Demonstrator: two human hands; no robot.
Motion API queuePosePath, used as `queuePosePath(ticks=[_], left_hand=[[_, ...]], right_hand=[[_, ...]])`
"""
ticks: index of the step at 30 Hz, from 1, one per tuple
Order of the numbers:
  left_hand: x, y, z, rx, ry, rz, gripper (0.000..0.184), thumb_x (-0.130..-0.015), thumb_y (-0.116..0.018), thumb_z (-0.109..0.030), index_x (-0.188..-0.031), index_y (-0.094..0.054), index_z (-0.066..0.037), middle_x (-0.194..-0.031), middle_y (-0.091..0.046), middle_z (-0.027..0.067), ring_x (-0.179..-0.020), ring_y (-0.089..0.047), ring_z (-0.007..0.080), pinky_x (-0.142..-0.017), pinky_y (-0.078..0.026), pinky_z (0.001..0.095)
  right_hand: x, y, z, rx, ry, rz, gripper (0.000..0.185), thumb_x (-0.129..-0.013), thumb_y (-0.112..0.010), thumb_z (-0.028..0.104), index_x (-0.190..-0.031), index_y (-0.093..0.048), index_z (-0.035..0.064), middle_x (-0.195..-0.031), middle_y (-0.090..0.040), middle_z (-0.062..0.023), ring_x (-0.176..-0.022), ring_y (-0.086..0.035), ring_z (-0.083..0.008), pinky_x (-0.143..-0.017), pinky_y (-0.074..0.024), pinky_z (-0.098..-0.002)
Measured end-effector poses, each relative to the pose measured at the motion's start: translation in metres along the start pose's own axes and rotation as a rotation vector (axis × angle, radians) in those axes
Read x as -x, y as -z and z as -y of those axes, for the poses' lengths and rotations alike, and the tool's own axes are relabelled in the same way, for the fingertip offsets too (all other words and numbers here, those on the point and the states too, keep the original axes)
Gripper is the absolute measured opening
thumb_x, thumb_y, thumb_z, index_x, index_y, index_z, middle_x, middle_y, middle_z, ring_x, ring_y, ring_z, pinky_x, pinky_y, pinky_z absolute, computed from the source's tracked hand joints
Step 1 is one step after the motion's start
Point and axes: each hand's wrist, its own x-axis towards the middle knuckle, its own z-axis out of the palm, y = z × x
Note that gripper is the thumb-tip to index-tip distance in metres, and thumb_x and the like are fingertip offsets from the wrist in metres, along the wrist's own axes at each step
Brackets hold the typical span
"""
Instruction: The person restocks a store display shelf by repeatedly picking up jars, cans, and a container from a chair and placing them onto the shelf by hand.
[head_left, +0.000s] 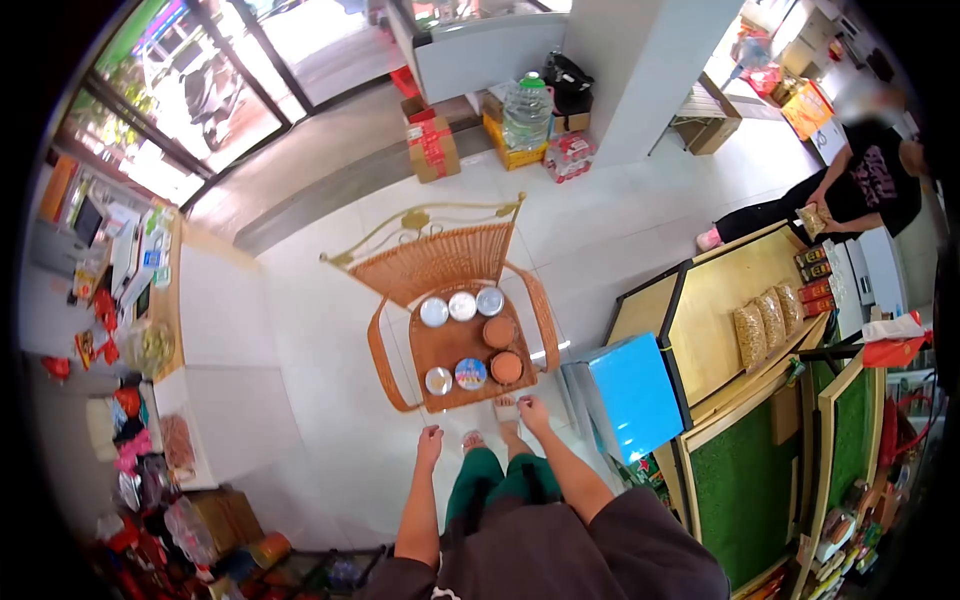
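A white-tiled floor point(330, 480) spreads between a wooden display stand point(700, 300) on the right and a pale bench point(225, 320), loaded with assorted goods, on the left. At far right, a person point(880, 175) in a black printed T-shirt holds a small bag point(812, 220) beside the stand, where 3 clear bags point(768, 325) lie in a row. In the center stands a wicker armchair point(435, 258), its gold-trimmed back on the far side. A bright blue panel point(635, 395) sits to its right, against the stand. Beyond the chair, a red-taped carton point(433, 150) and a large clear water jug point(527, 112) with a green cap rest near the step and pillar.

On the chair's seat, 7 round containers point(470, 374) are set apart from the hands: 3 pale-topped at the far edge, 2 orange-topped on the right, and 1 blue-patterned and 1 silver-rimmed on the near side. The left hand point(430, 436) and right hand point(533, 413) hover apart at the chair's near side, fingers curled in; whether either holds anything small cannot be told.
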Motion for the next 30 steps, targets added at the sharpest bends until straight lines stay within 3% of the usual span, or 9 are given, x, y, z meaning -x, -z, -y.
queuePosePath(ticks=[2,5,8,10,14,18,19,24,30], left_hand=[[-0.03,0.005,-0.011,0.04,0.034,-0.009,0.038,-0.087,-0.057,-0.028,-0.113,-0.059,-0.001,-0.11,-0.062,0.0192,-0.1,-0.06,0.0281,-0.089,-0.046,0.0356],[-0.06,0.011,-0.044,0.198,0.152,-0.037,0.039,-0.09,-0.056,-0.028,-0.117,-0.057,0.0,-0.112,-0.06,0.0181,-0.103,-0.058,0.0277,-0.091,-0.044,0.036],[-0.108,0.008,-0.018,0.055,-0.069,-0.107,0.043,-0.092,-0.054,-0.028,-0.119,-0.052,0.005,-0.115,-0.057,0.0198,-0.105,-0.056,0.0279,-0.093,-0.043,0.0369],[-0.145,0.002,0.01,0.09,0.082,-0.078,0.046,-0.091,-0.054,-0.029,-0.121,-0.051,0.006,-0.119,-0.054,0.0226,-0.107,-0.055,0.0286,-0.094,-0.042,0.0368],[-0.186,-0.001,0.018,0.193,0.126,-0.009,0.055,-0.093,-0.053,-0.033,-0.128,-0.043,0.007,-0.125,-0.05,0.0228,-0.111,-0.053,0.0292,-0.095,-0.041,0.0362],[-0.207,0.007,0.004,0.321,0.259,0.273,0.054,-0.094,-0.054,-0.035,-0.13,-0.044,0.005,-0.123,-0.053,0.0173,-0.11,-0.053,0.0237,-0.091,-0.043,0.0316],[-0.208,0.008,0.001,0.317,0.21,0.315,0.048,-0.093,-0.052,-0.041,-0.124,-0.051,-0.005,-0.104,-0.058,0.0065,-0.08,-0.053,0.0115,-0.061,-0.043,0.0218],[-0.226,0.001,0.009,0.183,0.1,0.421,0.053,-0.092,-0.056,-0.041,-0.129,-0.047,-0.003,-0.114,-0.056,0.009,-0.094,-0.057,0.0175,-0.067,-0.048,0.0262],[-0.208,0.0,-0.013,0.54,0.336,0.476,0.064,-0.088,-0.065,-0.031,-0.138,-0.032,-0.007,-0.128,-0.047,0.0142,-0.111,-0.054,0.0264,-0.08,-0.054,0.0376]], right_hand=[[-0.005,-0.034,0.012,-0.222,-0.132,0.023,0.03,-0.083,-0.062,0.028,-0.101,-0.065,0.0043,-0.081,-0.068,-0.0129,-0.068,-0.066,-0.0216,-0.062,-0.052,-0.0347],[-0.026,-0.095,-0.034,0.066,-0.059,0.015,0.032,-0.084,-0.061,0.03,-0.104,-0.064,0.0048,-0.079,-0.067,-0.0097,-0.063,-0.063,-0.0168,-0.056,-0.051,-0.0325],[-0.024,-0.12,0.0,0.024,-0.26,0.151,0.035,-0.085,-0.059,0.034,-0.104,-0.064,0.0044,-0.078,-0.066,-0.0087,-0.063,-0.062,-0.0182,-0.059,-0.0511,-0.0333],[-0.011,-0.094,0.089,0.006,-0.34,0.272,0.039,-0.085,-0.058,0.035,-0.108,-0.063,0.0038,-0.083,-0.067,-0.0111,-0.074,-0.065,-0.023,-0.071,-0.0516,-0.0349],[-0.03,-0.16,0.062,-0.003,-0.336,0.324,0.059,-0.085,-0.058,0.039,-0.13,-0.049,0.0011,-0.113,-0.062,-0.0208,-0.105,-0.059,-0.0324,-0.091,-0.0457,-0.0373],[-0.049,-0.214,0.058,-0.093,-0.341,0.29,0.068,-0.085,-0.057,0.04,-0.137,-0.038,0.0,-0.118,-0.06,-0.0218,-0.11,-0.057,-0.0338,-0.093,-0.0445,-0.0374],[-0.052,-0.214,0.073,-0.095,-0.341,0.306,0.067,-0.086,-0.056,0.041,-0.137,-0.038,0.0007,-0.118,-0.059,-0.0225,-0.11,-0.057,-0.0351,-0.093,-0.0447,-0.0383],[-0.064,-0.248,0.057,0.127,-0.392,0.212,0.064,-0.087,-0.055,0.038,-0.137,-0.038,0.0022,-0.113,-0.061,-0.0217,-0.106,-0.059,-0.0363,-0.089,-0.0464,-0.0406],[-0.06,-0.252,0.043,-0.204,-0.407,0.169,0.06,-0.086,-0.059,0.029,-0.136,-0.041,0.0021,-0.103,-0.063,-0.0182,-0.095,-0.062,-0.0256,-0.082,-0.0488,-0.0339]])
